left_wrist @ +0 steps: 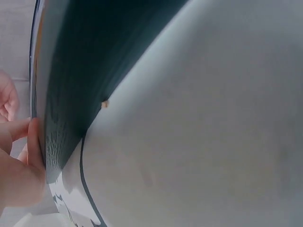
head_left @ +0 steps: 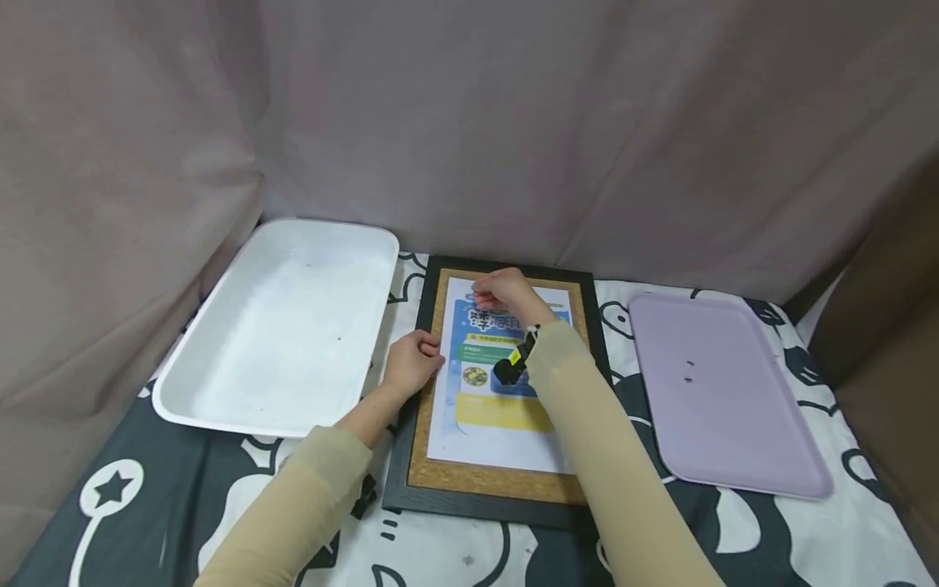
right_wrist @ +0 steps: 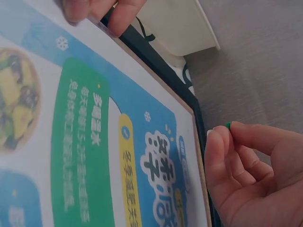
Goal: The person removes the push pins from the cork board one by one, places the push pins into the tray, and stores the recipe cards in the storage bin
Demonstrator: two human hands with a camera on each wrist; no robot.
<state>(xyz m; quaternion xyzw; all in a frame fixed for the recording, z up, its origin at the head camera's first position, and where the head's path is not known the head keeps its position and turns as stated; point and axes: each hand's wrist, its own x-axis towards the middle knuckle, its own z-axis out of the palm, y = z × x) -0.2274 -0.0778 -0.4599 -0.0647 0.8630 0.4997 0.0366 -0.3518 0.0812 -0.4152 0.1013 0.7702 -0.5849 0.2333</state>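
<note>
A printed poster (head_left: 484,444) with Chinese lettering lies on a cork board (head_left: 469,479) with a dark wooden frame (head_left: 477,504). My left hand (head_left: 411,363) rests at the poster's left edge, its fingertips (right_wrist: 75,10) on the paper there in the right wrist view. Over the upper part of the poster, my right hand (head_left: 512,295) pinches a small green pin-like piece (right_wrist: 228,126) between thumb and index finger; most of it is hidden by the fingertips. In the left wrist view the board's side shows close to my left hand (left_wrist: 21,175).
To the left stands a large white tray (head_left: 271,326) with a few tiny dark specks in it. A lilac tray (head_left: 734,424) on the right bears two small dark bits (head_left: 689,371). Beneath everything is a patterned cloth (head_left: 198,456); a grey-brown curtain (head_left: 550,122) hangs behind.
</note>
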